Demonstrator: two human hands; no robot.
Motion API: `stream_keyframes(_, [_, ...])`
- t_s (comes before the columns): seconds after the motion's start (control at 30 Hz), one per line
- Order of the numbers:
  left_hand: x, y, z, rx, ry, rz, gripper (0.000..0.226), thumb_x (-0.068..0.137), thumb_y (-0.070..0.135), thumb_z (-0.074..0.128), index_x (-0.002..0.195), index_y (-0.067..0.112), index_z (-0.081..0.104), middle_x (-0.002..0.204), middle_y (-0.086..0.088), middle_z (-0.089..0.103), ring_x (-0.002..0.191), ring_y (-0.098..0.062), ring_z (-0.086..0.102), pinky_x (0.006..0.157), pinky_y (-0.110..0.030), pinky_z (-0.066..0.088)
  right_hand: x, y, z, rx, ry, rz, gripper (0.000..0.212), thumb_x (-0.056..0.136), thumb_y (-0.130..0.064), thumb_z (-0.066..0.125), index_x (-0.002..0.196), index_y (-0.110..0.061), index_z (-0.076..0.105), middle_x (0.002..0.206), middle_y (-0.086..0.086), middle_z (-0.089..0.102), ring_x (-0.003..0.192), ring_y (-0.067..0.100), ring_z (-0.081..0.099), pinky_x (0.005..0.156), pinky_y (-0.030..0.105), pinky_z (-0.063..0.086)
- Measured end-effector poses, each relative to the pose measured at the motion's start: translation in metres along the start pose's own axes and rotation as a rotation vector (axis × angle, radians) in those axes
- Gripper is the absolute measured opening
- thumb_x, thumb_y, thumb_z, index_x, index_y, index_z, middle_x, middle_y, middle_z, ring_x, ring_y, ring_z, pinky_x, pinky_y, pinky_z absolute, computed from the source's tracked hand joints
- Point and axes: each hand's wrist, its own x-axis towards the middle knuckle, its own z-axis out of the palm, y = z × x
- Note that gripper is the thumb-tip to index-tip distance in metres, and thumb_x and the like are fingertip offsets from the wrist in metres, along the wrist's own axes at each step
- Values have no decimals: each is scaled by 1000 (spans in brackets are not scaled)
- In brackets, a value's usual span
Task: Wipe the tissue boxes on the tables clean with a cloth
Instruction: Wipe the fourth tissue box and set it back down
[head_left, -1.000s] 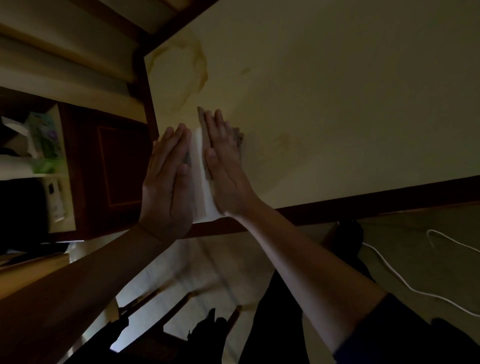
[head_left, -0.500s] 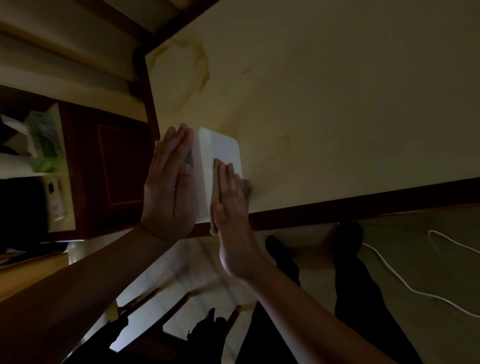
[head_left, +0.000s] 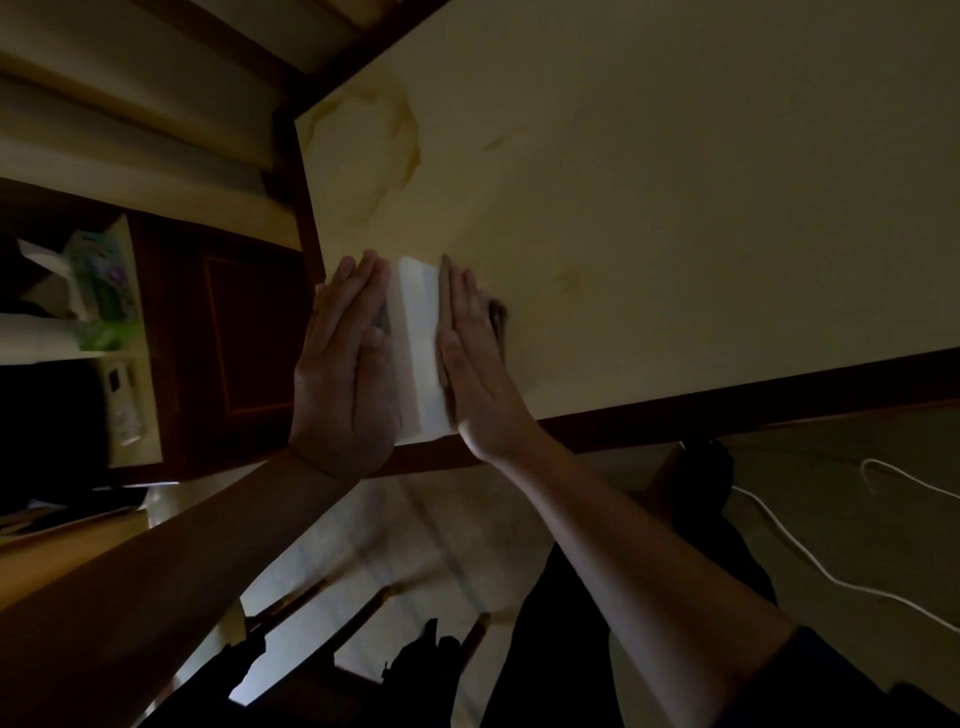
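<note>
Far left, apart from the work: a second tissue pack on a dim side surface, next to a dark wooden cabinet.

Next, left hand: flat, fingers straight and together, pressed against the left face of the white tissue box. No grip, just a brace.

Centre: tissue box upright at the near-left corner of the pale table, close to its dark wooden edge, sandwiched between both palms.

Right of the box, right hand: also flat, fingers extended, pressed to the right face. A dark scrap showing beyond the fingers looks like the cloth, trapped between palm and box; too dim to be sure how much of it lies under the hand.

Judged step: wiping the right side face. To do it well:
- Hold firm counter-pressure from the left, so the light box neither slides nor tips off the nearby edge.
- Keep the cloth spread flat under the whole palm, not bunched.
- Run long, overlapping strokes along the full face, corners included.

Far right, on the floor: white cable, clear of the work.
</note>
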Motion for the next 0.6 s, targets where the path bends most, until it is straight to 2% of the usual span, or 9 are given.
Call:
stream_keyframes(0.17, [1,-3,0,8,5,11,48,107,11,33,150,-6,46,161,-17,41,154,-31,32,126,-58,24,-53,-12,14,30,-30,-26,60,111,-17,22,168,-11,5,177,-4,-4,163,16,-11,129,60,-5])
stream_keyframes(0.33, [1,-6,1,-9,7,33,48,108,12,30,149,-6,47,159,-18,43,154,-31,33,125,-58,25,-20,-31,14,4,-23,-137,57,112,-14,23,166,-4,9,177,7,1,163,20,-8,129,62,-4])
stream_keyframes(0.43, [1,-6,1,-19,5,20,48,108,12,31,150,-5,47,160,-17,43,154,-32,33,125,-59,24,6,-19,7,-27,3,-78,58,114,-27,17,168,-10,7,177,3,1,163,17,-10,129,60,-4])
stream_keyframes(0.53, [1,-6,0,-13,2,21,50,108,15,30,151,-4,45,161,-16,41,155,-30,31,127,-57,22,-10,-6,2,-61,-49,0,65,112,-49,16,169,-23,-3,177,-7,-8,161,13,-17,128,62,-6])
stream_keyframes(0.6, [2,-5,0,-4,2,21,51,108,18,30,152,-3,45,161,-15,40,155,-29,31,128,-53,20,-35,-4,1,-77,-119,63,82,104,-66,29,168,-31,-10,175,-14,-15,160,11,-22,126,64,-11])
